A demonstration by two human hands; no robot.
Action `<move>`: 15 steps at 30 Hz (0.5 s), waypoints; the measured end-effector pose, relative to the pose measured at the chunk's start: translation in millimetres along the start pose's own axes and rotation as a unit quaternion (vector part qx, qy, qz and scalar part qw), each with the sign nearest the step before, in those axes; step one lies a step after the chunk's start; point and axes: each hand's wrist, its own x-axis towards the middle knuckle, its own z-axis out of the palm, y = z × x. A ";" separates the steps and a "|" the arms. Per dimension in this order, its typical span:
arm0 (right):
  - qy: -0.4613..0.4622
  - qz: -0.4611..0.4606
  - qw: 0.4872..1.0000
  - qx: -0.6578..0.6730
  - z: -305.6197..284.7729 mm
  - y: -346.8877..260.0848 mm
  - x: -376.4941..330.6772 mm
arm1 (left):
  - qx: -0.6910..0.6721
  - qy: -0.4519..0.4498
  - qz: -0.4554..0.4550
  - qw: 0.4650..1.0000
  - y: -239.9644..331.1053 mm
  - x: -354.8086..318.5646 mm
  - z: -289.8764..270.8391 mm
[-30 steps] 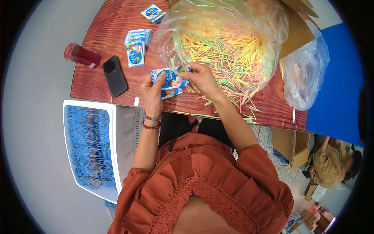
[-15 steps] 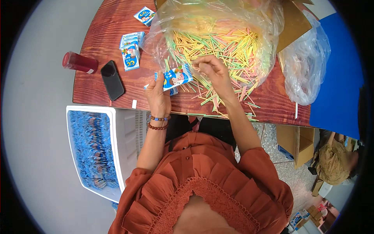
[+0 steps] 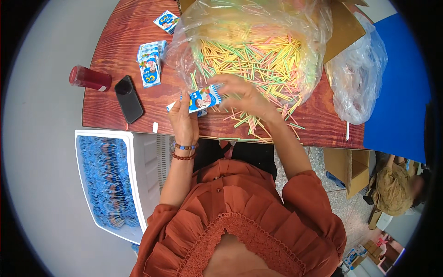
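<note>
A reddish wood-grain counter (image 3: 138,27) stands over a pale grey floor, with a white bin (image 3: 152,161) of blue packets beside it. The left hand (image 3: 184,121) pinches a flat, glossy blue-and-white sachet (image 3: 203,98), its long axis tilted up-right. The right hand (image 3: 244,97), grip loosely spread, rests on thin pastel straws (image 3: 258,60) spilling from a crinkled clear bag (image 3: 295,18).

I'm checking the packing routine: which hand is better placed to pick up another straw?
Probably the right hand: it rests on the loose straws spilling from the bag, while the left hand holds the blue packet.
</note>
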 end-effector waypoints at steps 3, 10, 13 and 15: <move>0.091 0.042 0.951 -0.293 -47.0 25.0 10.2 | 0.007 0.010 0.005 1.000 3.2 -1.1 4.0; -0.054 0.085 0.795 -0.598 -56.6 34.1 42.7 | -0.006 0.031 0.015 0.999 7.8 1.2 -5.2; -0.071 0.073 0.767 -0.634 -57.2 39.5 43.0 | -0.014 0.000 0.018 1.000 8.0 0.9 -7.4; -0.060 0.075 0.756 -0.647 -55.8 44.4 41.8 | -0.017 0.007 0.016 1.000 7.2 1.2 -3.4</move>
